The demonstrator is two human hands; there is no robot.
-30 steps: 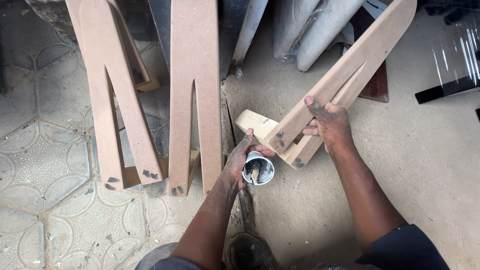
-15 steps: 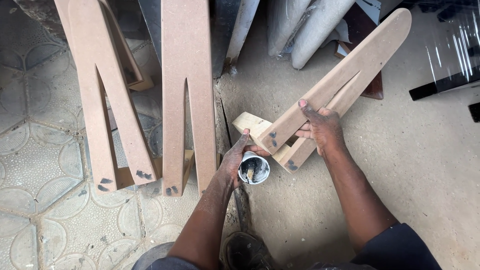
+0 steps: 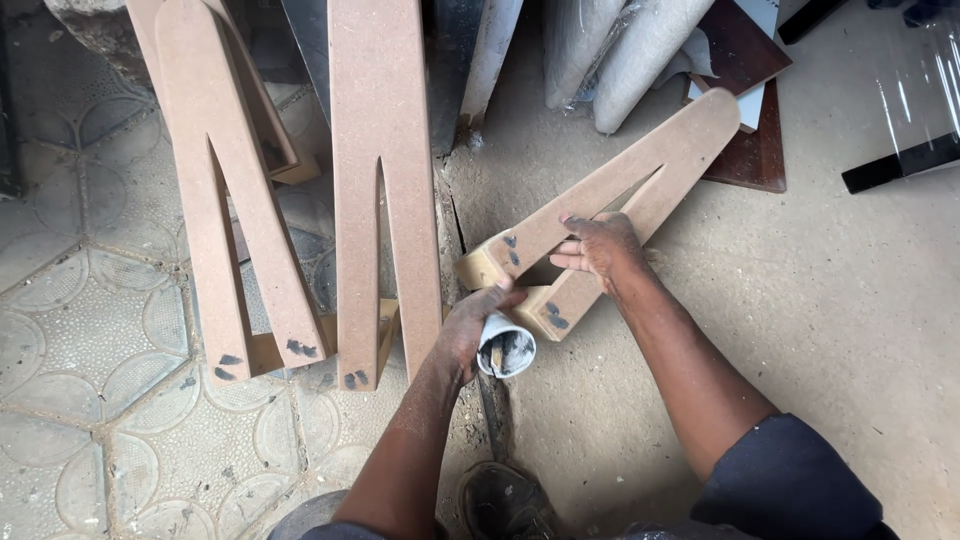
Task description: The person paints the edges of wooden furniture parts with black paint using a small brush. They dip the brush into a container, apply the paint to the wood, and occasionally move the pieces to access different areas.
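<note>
Head view: left hand (image 3: 470, 330) grips cup (image 3: 505, 350) at board (image 3: 600, 225) end; right hand (image 3: 600, 250) lies flat on board, fingers spread; bare floor (image 3: 850, 300) to its right.

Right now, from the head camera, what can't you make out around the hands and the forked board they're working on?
- White cup: the left hand wraps it, and its dark contents are too small to identify.
- Forked wooden board: the right hand covers part of its slot, so the fork's inner edges there are hidden.
- Two upright forked boards: their tops are cut off by the frame's upper edge.
- Shoe: cut off by the bottom edge.
</note>
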